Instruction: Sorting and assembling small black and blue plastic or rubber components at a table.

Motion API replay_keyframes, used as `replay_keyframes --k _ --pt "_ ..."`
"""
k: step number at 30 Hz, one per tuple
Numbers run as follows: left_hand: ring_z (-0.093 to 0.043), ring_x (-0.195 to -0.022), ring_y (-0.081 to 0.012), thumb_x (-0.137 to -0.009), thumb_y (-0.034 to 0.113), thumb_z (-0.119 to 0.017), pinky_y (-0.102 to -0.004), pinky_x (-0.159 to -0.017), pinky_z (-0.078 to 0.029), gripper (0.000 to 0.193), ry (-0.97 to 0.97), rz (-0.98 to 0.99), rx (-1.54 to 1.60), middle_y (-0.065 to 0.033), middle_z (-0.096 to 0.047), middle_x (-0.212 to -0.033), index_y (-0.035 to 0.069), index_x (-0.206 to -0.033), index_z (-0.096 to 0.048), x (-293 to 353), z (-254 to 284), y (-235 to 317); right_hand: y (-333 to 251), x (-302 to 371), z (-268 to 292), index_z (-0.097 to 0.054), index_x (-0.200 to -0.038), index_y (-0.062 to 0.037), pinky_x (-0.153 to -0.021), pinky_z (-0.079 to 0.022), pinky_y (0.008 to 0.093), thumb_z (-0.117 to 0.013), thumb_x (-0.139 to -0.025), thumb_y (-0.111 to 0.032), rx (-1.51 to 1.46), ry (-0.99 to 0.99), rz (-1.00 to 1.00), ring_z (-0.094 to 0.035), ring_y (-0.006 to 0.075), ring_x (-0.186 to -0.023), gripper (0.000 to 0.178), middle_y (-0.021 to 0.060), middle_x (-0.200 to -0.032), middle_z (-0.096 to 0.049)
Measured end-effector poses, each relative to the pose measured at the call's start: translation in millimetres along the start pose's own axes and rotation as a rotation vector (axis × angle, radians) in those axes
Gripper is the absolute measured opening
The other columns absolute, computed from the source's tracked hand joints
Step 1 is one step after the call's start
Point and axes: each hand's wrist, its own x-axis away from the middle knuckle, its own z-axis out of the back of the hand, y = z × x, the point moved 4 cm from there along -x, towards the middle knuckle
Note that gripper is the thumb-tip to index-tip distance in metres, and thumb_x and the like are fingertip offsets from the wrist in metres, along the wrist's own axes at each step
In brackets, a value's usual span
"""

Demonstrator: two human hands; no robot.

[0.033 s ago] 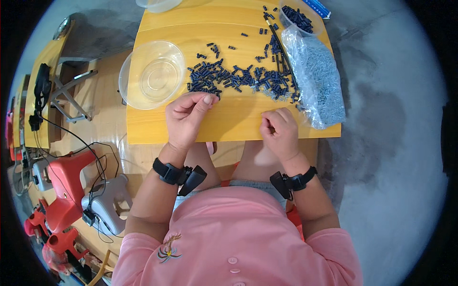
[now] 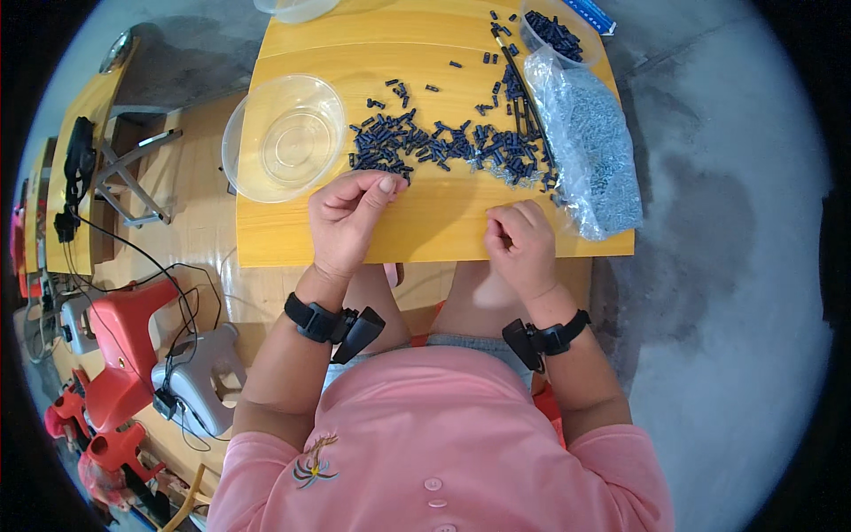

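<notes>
My left hand [image 2: 350,213] is over the near part of the table, thumb and forefinger pinched at the lower left edge of a heap of small black plastic pieces [image 2: 386,144]. Whatever is between those fingertips is too small to make out. At the table's front edge, my right hand [image 2: 521,244] is closed with its fingers curled in; anything inside it is hidden. Small silvery metal parts [image 2: 510,175] lie among the black pieces in front of it. A clear round tub [image 2: 253,164] stands to the left of my left hand.
A clear plastic bag [image 2: 589,151] full of small silvery parts lies along the table's right side. Thin dark rods [image 2: 532,111] lie beside it. A tub of black pieces [image 2: 554,37] stands at the far right. Stools [image 2: 133,341] and cables are on the floor at left.
</notes>
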Motion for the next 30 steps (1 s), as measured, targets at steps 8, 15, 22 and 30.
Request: replay_keyframes --k 8,15,22,30 --pt "-0.058 -0.074 -0.01 -0.088 0.013 -0.06 -0.0228 -0.069 -0.047 0.015 -0.02 -0.046 -0.03 -0.0089 -0.068 -0.086 -0.001 -0.088 -0.066 2 -1 2 -8 -35 26 -0.061 -0.079 -0.0016 -0.064 -0.046 0.0392 -0.062 -0.074 -0.003 -0.007 -0.105 -0.04 -0.056 0.0312 -0.072 0.005 0.013 -0.071 -0.056" --pt "-0.058 -0.074 -0.0103 -0.088 0.01 -0.061 -0.0237 -0.07 -0.047 0.013 -0.021 -0.024 -0.047 -0.0078 -0.067 -0.085 -0.001 -0.087 -0.067 0 1 1 17 -87 6 -0.066 -0.082 -0.0018 -0.068 -0.047 0.0391 -0.064 -0.073 -0.006 0.083 -0.068 -0.082 -0.057 0.0322 -0.076 0.009 0.0141 -0.075 -0.059" --pt "-0.06 -0.074 -0.0111 -0.084 0.007 -0.065 -0.0232 -0.067 -0.047 0.01 -0.036 -0.047 -0.029 -0.0068 -0.066 -0.08 -0.002 -0.084 -0.067 -1 -1 5 25 -96 -14 -0.067 -0.08 -0.0017 -0.074 -0.046 0.0389 -0.066 -0.071 -0.008 0.145 -0.115 -0.066 -0.055 0.0318 -0.083 0.01 0.0139 -0.081 -0.059" --pt "-0.058 -0.075 -0.0106 -0.086 0.008 -0.062 -0.0238 -0.07 -0.047 0.01 -0.061 -0.074 -0.062 -0.0076 -0.067 -0.085 -0.001 -0.086 -0.067 -1 0 2 25 -100 -18 -0.066 -0.079 -0.0016 -0.075 -0.046 0.039 -0.067 -0.069 -0.007 0.179 -0.095 -0.032 -0.055 0.0322 -0.083 0.011 0.0136 -0.08 -0.058"
